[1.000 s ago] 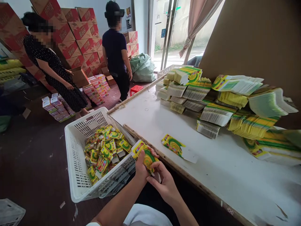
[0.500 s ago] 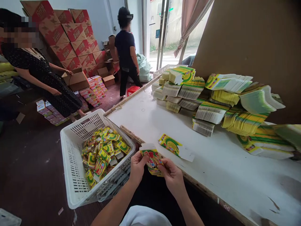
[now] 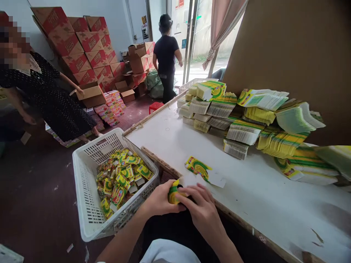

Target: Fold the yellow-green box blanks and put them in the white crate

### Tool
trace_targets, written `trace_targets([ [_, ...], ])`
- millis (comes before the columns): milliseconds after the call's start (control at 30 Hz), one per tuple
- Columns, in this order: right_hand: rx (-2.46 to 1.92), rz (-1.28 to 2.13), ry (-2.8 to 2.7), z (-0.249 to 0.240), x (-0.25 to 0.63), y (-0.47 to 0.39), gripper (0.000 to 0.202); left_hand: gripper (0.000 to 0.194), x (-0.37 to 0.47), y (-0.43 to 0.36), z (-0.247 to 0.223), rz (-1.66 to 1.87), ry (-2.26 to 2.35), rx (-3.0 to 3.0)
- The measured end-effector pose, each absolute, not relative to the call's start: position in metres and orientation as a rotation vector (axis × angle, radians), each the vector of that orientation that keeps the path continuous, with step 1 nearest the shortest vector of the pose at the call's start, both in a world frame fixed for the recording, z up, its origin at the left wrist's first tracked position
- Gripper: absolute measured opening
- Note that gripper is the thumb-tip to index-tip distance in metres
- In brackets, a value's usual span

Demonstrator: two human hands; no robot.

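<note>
A small yellow-and-green carton (image 3: 173, 194) is in my left hand (image 3: 161, 199), the thumb and fingers wrapped around its sides. Its end stands open, showing a dark inside. Across that end reach the bent fingers of my right hand (image 3: 201, 206), touching the carton; its fingertips are partly hidden. A white flap sticks out behind the fingers. On the white table just beyond lies a flat yellow-and-green carton blank (image 3: 199, 167) with a white end. Close by on the left, a white plastic basket (image 3: 82, 179) holds many small yellow-and-green cartons (image 3: 127, 173).
Bundles of flat carton blanks (image 3: 244, 131) are piled on the far side of the table (image 3: 164, 142). A brown board (image 3: 279, 47) stands behind them. Two people are at the back left, near stacked red-and-brown boxes (image 3: 90, 44). A red stool (image 3: 155, 106) stands past the table.
The carton went from flattened to opened out, and my right hand moved over its end. The person at the back moved right, towards the doorway. The person at the left shifted left.
</note>
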State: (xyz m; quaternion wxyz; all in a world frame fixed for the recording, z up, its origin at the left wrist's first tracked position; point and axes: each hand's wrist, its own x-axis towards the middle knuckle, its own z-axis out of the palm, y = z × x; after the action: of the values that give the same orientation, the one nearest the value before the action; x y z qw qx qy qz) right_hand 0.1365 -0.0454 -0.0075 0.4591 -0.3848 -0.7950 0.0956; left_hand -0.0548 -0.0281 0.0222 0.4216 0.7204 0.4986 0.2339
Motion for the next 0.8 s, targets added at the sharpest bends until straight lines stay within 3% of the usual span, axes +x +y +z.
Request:
trace_targets([
  [67,-1.051,0.263,-1.683,-0.013,0.135,-0.045,0.045,0.055,-0.049,-0.03,0.012,0.65,1.303,1.78],
  [133,-1.134,0.489,-1.431,-0.021,0.135,-0.043,0.059,0.057,-0.045,-0.033,0.006,0.697,1.322,1.795],
  [267,-1.101,1.126,-1.257,-0.031,0.13,-0.037,0.053,0.073,-0.039,-0.037,-0.002,0.716,1.298,1.859],
  [400,-0.99,1.41,-1.191,-0.035,0.125,-0.03,0.048,0.086,-0.033,-0.039,-0.014,0.74,1.211,1.977],
  [533,-0.931,1.521,-1.077,-0.054,0.121,-0.023,0.063,0.087,-0.03,-0.04,-0.022,0.788,1.219,2.026],
  [633,-0.962,1.569,-1.035,-0.068,0.118,-0.023,0.069,0.072,-0.028,-0.039,-0.022,0.785,1.196,2.068],
  [733,-0.966,1.48,-1.045,-0.069,0.117,-0.029,0.069,0.057,-0.027,-0.037,-0.024,0.706,1.257,2.0],
  [800,-0.942,1.345,-1.219,-0.064,0.118,-0.033,0.07,0.059,-0.027,-0.034,-0.029,0.669,1.247,1.914],
])
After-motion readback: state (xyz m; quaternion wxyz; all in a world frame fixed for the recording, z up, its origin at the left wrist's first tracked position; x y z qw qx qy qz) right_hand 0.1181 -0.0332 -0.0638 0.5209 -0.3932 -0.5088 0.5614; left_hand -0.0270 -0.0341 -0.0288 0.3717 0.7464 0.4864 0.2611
